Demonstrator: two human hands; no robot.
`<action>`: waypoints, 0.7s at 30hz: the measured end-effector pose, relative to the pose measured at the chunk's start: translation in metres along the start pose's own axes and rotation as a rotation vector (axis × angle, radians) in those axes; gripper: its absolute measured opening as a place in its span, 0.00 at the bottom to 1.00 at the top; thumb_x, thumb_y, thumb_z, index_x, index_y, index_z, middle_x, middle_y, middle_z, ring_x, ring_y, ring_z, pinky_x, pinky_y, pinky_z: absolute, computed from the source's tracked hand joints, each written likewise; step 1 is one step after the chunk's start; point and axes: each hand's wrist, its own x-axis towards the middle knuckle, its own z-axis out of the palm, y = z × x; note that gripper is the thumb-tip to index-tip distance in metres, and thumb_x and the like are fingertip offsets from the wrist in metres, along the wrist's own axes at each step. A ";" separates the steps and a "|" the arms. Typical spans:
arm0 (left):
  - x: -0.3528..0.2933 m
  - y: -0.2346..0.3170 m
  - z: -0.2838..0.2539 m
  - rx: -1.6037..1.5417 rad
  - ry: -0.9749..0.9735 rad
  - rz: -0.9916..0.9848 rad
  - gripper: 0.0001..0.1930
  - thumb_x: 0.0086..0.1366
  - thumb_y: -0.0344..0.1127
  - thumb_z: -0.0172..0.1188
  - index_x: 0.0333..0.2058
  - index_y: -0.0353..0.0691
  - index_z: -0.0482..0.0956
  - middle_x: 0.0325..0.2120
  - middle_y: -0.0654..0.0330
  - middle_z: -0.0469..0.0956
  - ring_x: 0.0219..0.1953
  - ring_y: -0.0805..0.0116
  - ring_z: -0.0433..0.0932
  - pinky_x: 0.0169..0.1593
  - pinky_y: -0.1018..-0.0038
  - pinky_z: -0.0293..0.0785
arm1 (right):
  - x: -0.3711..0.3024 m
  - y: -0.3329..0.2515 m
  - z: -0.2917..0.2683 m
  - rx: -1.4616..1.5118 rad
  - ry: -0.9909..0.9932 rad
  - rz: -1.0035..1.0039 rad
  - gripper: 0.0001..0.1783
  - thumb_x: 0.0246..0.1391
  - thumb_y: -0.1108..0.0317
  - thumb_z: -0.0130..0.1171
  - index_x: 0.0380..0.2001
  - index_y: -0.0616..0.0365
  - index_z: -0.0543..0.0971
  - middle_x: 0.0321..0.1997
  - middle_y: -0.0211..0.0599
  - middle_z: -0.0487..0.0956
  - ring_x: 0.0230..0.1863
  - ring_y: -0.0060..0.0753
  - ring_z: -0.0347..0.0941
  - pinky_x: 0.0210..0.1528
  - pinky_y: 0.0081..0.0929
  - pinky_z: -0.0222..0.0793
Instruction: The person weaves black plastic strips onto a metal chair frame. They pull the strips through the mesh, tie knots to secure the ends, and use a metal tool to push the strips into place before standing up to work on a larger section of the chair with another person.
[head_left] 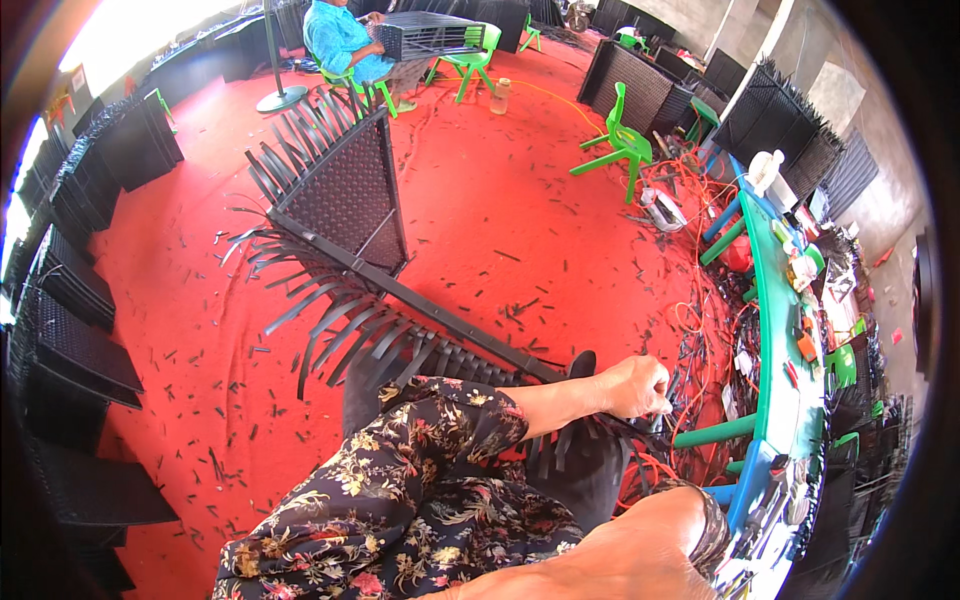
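Observation:
A black woven wicker panel on a dark frame leans across my lap, with many loose black strips fanning from its edge. Near the right end of the frame, above my dark trousers, is my left hand. Its fingers are closed in a pinch beside the strips' ends; what they hold is too small to make out. My right arm is bent at the lower edge, with its hand out of view.
A green bench with tools and small items stands at the right, tangled orange cords beside it. Strip scraps litter the red floor. Dark panels line the left. Beyond are a green chair and a seated person holding a panel.

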 end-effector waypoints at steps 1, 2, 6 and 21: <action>0.002 -0.002 0.000 0.006 -0.001 -0.012 0.15 0.49 0.39 0.64 0.21 0.32 0.73 0.17 0.51 0.74 0.23 0.61 0.75 0.28 0.68 0.68 | 0.000 0.000 0.000 0.010 -0.001 -0.004 0.49 0.45 0.33 0.48 0.49 0.77 0.62 0.43 0.61 0.68 0.42 0.52 0.67 0.42 0.46 0.63; 0.001 0.000 -0.001 0.013 0.001 -0.009 0.14 0.49 0.39 0.64 0.21 0.32 0.73 0.17 0.51 0.74 0.23 0.61 0.75 0.29 0.68 0.68 | -0.001 0.001 0.000 0.018 0.002 -0.005 0.49 0.45 0.33 0.48 0.48 0.77 0.62 0.42 0.62 0.68 0.41 0.53 0.67 0.42 0.46 0.64; 0.000 0.003 -0.002 0.047 0.011 0.000 0.14 0.49 0.38 0.64 0.21 0.32 0.74 0.17 0.53 0.74 0.23 0.63 0.75 0.28 0.70 0.68 | -0.002 -0.001 0.003 0.062 0.010 -0.021 0.50 0.44 0.33 0.49 0.47 0.79 0.63 0.40 0.63 0.69 0.38 0.53 0.68 0.39 0.46 0.65; -0.002 0.004 -0.003 -0.053 -0.009 -0.044 0.13 0.50 0.36 0.63 0.20 0.31 0.73 0.16 0.56 0.75 0.20 0.71 0.75 0.25 0.73 0.68 | -0.012 -0.007 0.028 0.264 0.096 -0.053 0.51 0.41 0.34 0.53 0.41 0.85 0.67 0.31 0.69 0.71 0.29 0.56 0.72 0.29 0.45 0.69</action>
